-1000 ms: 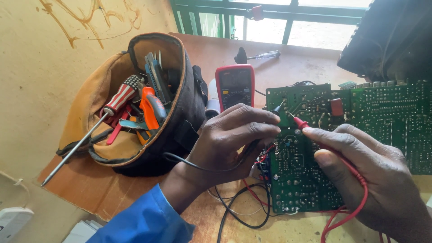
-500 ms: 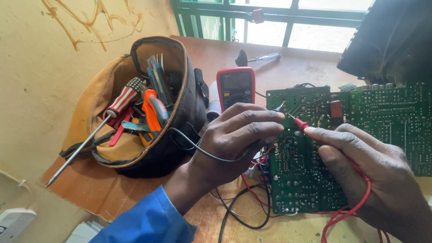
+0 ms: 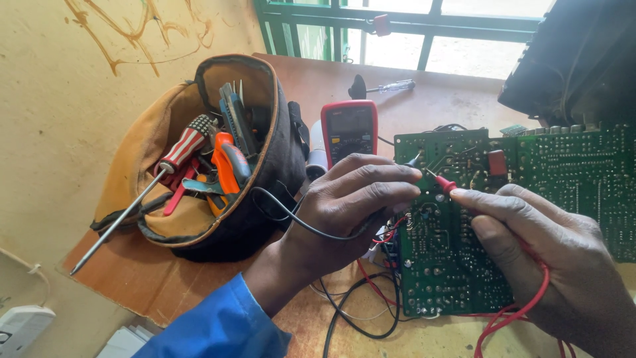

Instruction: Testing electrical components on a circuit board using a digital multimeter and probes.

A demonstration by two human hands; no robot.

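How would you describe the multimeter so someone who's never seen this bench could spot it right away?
Start at the open tool bag on the wooden table. Just to its right, above the left hand, lies the multimeter, beside the green circuit board. It is the only flat red-edged box with a grey screen; the nearby screwdrivers are thin and long.

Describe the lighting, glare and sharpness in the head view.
Head view: daylight through the window blows out the panes to white; the circuit board and both hands, left hand and right hand, are evenly lit and sharp; the meter screen looks dull, without glare; the tool bag interior is shaded; wide-angle bending shows near the edges.
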